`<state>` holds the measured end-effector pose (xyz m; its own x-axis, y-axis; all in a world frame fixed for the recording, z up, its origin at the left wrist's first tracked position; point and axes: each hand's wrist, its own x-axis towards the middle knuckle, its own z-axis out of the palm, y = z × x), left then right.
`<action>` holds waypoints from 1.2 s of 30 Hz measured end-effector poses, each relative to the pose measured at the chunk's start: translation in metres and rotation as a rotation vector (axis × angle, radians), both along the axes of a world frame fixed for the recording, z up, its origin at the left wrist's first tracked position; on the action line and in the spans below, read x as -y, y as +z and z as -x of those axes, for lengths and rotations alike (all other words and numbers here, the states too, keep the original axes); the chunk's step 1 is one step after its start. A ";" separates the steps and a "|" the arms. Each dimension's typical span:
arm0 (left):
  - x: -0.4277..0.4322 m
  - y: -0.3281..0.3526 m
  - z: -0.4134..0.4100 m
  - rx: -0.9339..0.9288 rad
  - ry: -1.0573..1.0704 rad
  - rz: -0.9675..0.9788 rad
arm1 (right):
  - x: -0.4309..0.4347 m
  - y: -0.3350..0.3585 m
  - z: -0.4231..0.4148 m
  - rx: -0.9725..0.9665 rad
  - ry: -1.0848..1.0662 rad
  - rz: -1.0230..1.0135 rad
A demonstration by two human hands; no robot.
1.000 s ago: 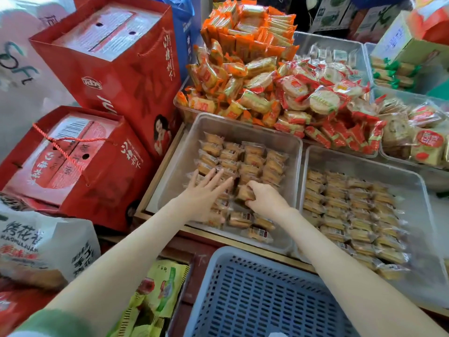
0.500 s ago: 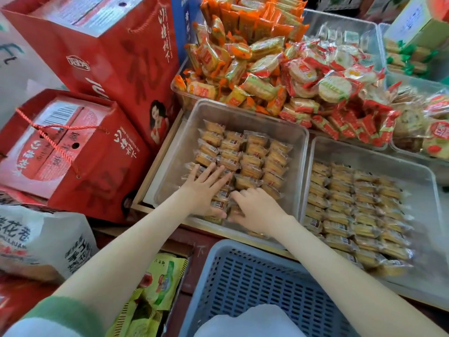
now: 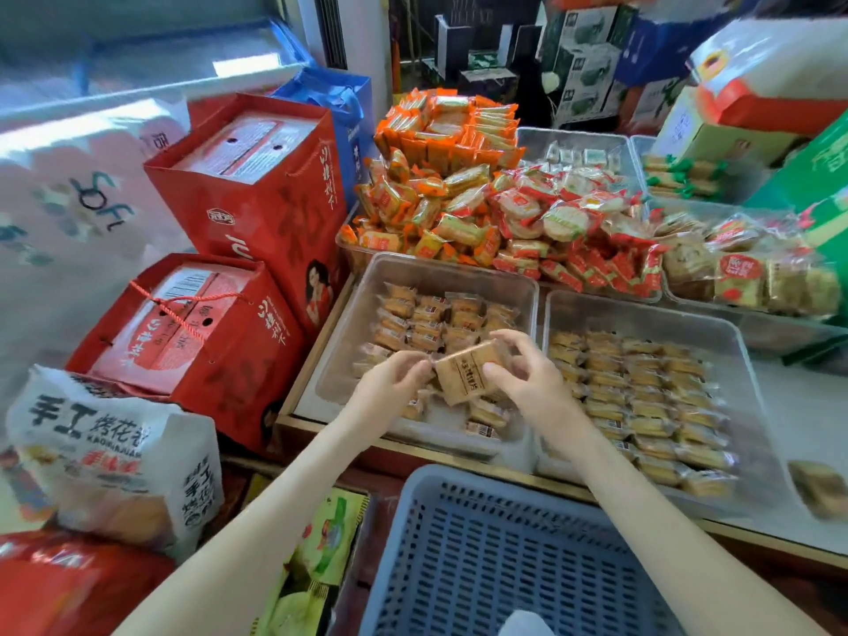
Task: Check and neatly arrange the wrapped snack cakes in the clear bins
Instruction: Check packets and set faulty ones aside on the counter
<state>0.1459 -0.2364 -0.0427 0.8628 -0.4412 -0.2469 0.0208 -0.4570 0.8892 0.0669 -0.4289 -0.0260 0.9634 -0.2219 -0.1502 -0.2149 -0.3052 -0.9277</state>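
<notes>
Single head-worn view looks forward and down, close over the clear bins [image 3: 459, 273].

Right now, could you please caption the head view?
Left hand and right hand hold a snack cake above the bin.

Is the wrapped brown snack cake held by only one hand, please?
No, the left hand and right hand both pinch the wrapped brown snack cake.
</notes>
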 end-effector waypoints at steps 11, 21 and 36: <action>0.020 0.038 0.079 0.029 -0.042 0.287 | -0.001 0.032 0.109 0.213 -0.078 -0.279; 0.046 0.065 0.126 0.694 -0.330 0.029 | 0.007 0.028 0.144 0.412 0.004 0.312; 0.118 0.055 0.171 0.470 -0.350 0.033 | 0.064 0.009 0.191 0.445 -0.093 0.438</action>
<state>-0.0246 -0.3549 0.0119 0.6778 -0.7207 0.1457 -0.5267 -0.3377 0.7801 -0.1238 -0.4925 -0.0168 0.8864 -0.2583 0.3840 0.1184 -0.6756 -0.7277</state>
